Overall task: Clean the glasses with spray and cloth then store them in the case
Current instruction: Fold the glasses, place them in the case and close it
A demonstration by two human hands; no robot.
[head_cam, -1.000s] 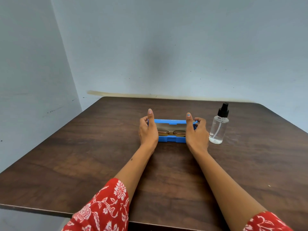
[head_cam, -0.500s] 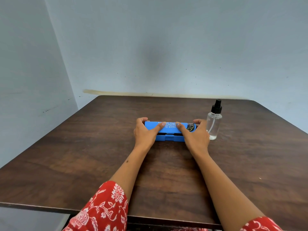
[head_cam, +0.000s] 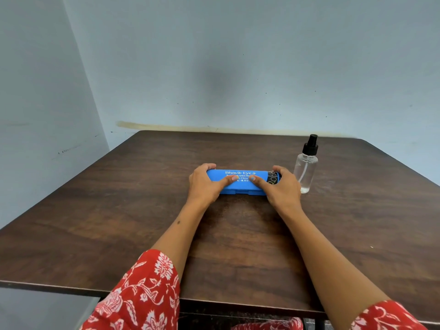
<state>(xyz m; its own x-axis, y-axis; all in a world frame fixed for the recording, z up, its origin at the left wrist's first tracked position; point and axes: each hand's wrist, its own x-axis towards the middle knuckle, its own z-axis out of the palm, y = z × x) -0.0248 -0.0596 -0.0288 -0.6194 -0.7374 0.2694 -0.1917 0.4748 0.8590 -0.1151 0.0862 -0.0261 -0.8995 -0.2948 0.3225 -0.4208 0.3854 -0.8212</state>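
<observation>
blue plastic, the glasses case point(head_cam: 240, 181) lies shut near the middle of the dark wood table point(head_cam: 119, 210), so its contents are hidden. the left hand point(head_cam: 206, 184) and right hand point(head_cam: 282, 186) clasp its two ends, thumbs pressed flat on the lid. white print reads "bhavik eye+"; smaller lines are partly covered. just right stands a clear spray bottle point(head_cam: 306, 171), black-capped, nearly empty.

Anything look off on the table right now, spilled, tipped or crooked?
Nothing stands out. The blue glasses case lies flat and shut under the left hand and right hand; the clear spray bottle stands upright beside it, with no liquid visible on the wooden table.
</observation>
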